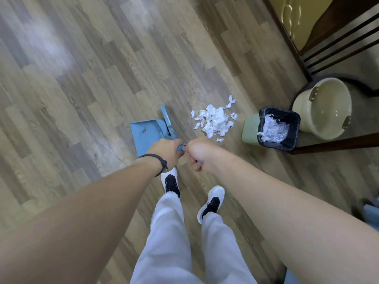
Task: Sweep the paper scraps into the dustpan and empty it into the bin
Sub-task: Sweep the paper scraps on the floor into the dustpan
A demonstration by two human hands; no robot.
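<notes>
A pile of white paper scraps [215, 119] lies on the wood-pattern floor. Left of it stands a blue dustpan [146, 132] with a blue broom head [166, 117] clipped along its right side. My left hand [166, 151] and my right hand [200, 154] are both closed around the blue handles [181, 147] right above the pan, knuckles almost touching. Which handle each hand holds is hidden by the fingers. The small green bin [249, 130] with a black liner stands right of the scraps and holds crumpled white paper.
A cream bucket [303, 103] stands behind the bin under a dark wooden chair [332, 44]. A chair rail [336, 143] runs along the bin's near side. My two feet in white and black shoes [211, 201] stand below the hands.
</notes>
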